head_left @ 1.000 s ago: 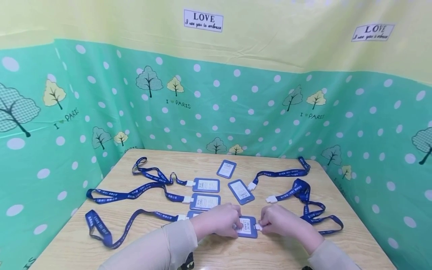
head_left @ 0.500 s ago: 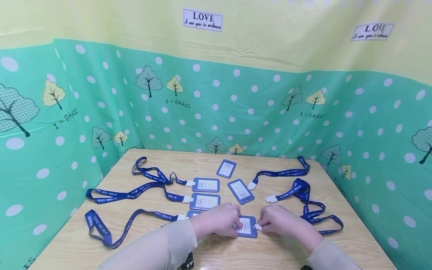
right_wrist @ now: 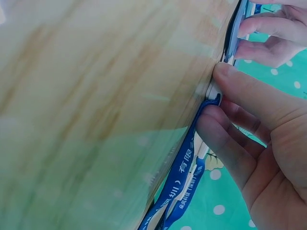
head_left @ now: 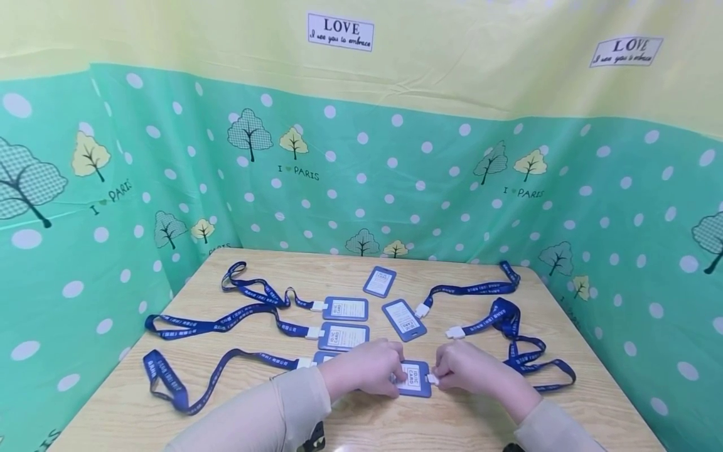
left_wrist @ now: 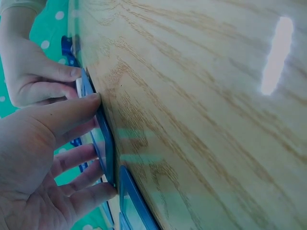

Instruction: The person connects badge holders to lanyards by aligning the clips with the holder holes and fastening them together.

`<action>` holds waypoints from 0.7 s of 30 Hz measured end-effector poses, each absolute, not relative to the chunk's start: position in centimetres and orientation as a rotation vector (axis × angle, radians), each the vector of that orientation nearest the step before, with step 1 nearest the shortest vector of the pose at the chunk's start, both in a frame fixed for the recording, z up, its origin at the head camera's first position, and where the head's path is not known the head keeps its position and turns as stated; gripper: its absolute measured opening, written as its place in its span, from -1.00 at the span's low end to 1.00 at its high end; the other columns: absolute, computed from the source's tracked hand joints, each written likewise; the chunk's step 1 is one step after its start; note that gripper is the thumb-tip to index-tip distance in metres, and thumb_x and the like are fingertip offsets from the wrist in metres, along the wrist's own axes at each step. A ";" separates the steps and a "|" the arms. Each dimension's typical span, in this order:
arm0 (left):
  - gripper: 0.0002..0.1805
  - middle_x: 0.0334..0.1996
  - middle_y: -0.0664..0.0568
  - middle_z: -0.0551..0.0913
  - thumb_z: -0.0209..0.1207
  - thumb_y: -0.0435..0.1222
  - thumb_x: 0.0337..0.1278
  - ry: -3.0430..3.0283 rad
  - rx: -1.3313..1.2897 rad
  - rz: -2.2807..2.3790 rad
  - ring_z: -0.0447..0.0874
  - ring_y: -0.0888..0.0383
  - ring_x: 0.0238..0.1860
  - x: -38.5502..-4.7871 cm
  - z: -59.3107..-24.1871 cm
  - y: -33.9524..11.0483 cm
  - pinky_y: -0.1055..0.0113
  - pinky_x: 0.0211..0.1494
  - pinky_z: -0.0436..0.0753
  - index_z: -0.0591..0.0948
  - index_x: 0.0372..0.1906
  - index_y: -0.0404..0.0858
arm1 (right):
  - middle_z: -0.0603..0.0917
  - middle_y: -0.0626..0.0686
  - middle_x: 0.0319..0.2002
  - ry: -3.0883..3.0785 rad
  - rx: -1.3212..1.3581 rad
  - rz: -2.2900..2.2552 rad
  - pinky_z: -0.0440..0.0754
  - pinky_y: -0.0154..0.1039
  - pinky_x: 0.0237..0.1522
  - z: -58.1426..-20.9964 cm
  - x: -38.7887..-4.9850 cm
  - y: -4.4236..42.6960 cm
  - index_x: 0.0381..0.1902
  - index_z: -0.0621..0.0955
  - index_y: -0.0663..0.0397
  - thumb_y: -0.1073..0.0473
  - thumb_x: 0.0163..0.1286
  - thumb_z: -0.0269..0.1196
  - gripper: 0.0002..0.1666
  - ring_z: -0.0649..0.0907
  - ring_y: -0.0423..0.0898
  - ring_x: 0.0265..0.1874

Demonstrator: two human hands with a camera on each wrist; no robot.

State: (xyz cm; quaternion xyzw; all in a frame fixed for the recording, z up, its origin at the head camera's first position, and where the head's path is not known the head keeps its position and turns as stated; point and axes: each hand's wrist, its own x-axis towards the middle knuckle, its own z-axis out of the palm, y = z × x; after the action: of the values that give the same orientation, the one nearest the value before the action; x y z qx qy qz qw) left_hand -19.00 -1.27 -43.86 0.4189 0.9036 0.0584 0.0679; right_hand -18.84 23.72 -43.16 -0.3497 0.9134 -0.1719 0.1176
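Observation:
My left hand grips a blue ID badge holder by its edges, thumb on the near side in the left wrist view. The card window faces up and its slotted end points right. At that end my right hand pinches the white clip of a blue lanyard between thumb and fingers. The clip meets the holder's slot; whether it is fastened I cannot tell. Partly hidden behind my left wrist lies another badge holder.
Two more badge holders with lanyards lie at left. A loose holder sits at the back, and another touches a lanyard clip. A separate lanyard lies right. Patterned cloth surrounds the wooden table.

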 end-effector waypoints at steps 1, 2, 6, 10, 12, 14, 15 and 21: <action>-0.63 0.01 0.24 0.62 0.50 0.02 -0.01 2.721 1.256 0.177 0.54 0.29 -0.04 -19.0 -43.9 -1.3 0.45 0.05 0.55 0.78 -0.02 0.17 | 0.64 -0.29 -0.34 2.673 -1.021 -0.503 0.68 -0.37 -0.23 -43.2 -18.9 23.7 -0.25 0.84 -0.08 0.24 0.21 0.49 -0.85 0.60 -0.38 -0.35; -0.63 0.02 0.25 0.62 0.50 0.02 0.00 2.719 1.252 0.178 0.53 0.29 -0.04 -19.0 -43.9 -1.2 0.45 0.04 0.56 0.78 -0.01 0.18 | 0.64 -0.30 -0.34 2.673 -1.018 -0.503 0.68 -0.37 -0.23 -43.2 -18.9 23.7 -0.25 0.84 -0.08 0.24 0.21 0.49 -0.85 0.59 -0.38 -0.35; -0.63 0.01 0.26 0.61 0.51 0.02 0.00 2.715 1.238 0.181 0.53 0.29 -0.03 -19.1 -44.0 -1.2 0.44 0.05 0.56 0.78 -0.02 0.18 | 0.65 -0.30 -0.33 2.673 -1.013 -0.502 0.68 -0.37 -0.22 -43.2 -18.9 23.8 -0.24 0.84 -0.09 0.24 0.20 0.50 -0.84 0.60 -0.38 -0.34; -0.63 0.00 0.27 0.61 0.51 0.02 0.00 2.714 1.237 0.185 0.53 0.30 -0.02 -19.1 -44.1 -1.1 0.44 0.07 0.56 0.79 -0.02 0.18 | 0.66 -0.28 -0.32 2.673 -1.014 -0.508 0.68 -0.37 -0.21 -43.2 -18.8 23.8 -0.22 0.83 -0.06 0.25 0.19 0.50 -0.82 0.61 -0.38 -0.33; -0.63 0.01 0.27 0.61 0.51 0.03 0.00 2.714 1.237 0.187 0.53 0.30 -0.01 -19.2 -44.2 -1.1 0.44 0.06 0.56 0.79 -0.02 0.18 | 0.66 -0.28 -0.32 2.674 -1.012 -0.507 0.68 -0.37 -0.22 -43.2 -18.8 23.7 -0.21 0.83 -0.05 0.24 0.19 0.50 -0.81 0.61 -0.38 -0.34; -0.63 0.01 0.27 0.61 0.51 0.03 0.00 2.715 1.242 0.187 0.53 0.30 -0.02 -19.2 -44.2 -1.2 0.44 0.06 0.56 0.79 -0.02 0.19 | 0.66 -0.28 -0.33 2.675 -1.009 -0.505 0.68 -0.37 -0.22 -43.2 -18.8 23.7 -0.21 0.83 -0.05 0.24 0.19 0.51 -0.81 0.61 -0.37 -0.34; -0.64 0.01 0.27 0.61 0.51 0.03 0.00 2.715 1.243 0.188 0.53 0.30 -0.02 -19.2 -44.2 -1.2 0.44 0.06 0.56 0.79 -0.03 0.19 | 0.66 -0.28 -0.33 2.675 -1.006 -0.501 0.68 -0.37 -0.22 -43.2 -18.8 23.7 -0.20 0.83 -0.05 0.24 0.19 0.51 -0.80 0.60 -0.38 -0.34; -0.64 0.00 0.27 0.62 0.51 0.03 -0.01 2.717 1.257 0.190 0.54 0.30 -0.03 -19.2 -44.2 -1.3 0.44 0.04 0.56 0.79 -0.04 0.18 | 0.65 -0.28 -0.33 2.678 -1.009 -0.506 0.68 -0.37 -0.23 -43.2 -18.8 23.7 -0.21 0.83 -0.06 0.24 0.17 0.51 -0.80 0.60 -0.38 -0.35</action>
State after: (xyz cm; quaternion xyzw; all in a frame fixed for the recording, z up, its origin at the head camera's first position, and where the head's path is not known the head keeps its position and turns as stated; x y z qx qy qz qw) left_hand -19.22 -1.25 -44.19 0.4181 0.9034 0.0631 0.0710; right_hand -18.81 23.74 -43.19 -0.3448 0.9151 -0.1728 0.1176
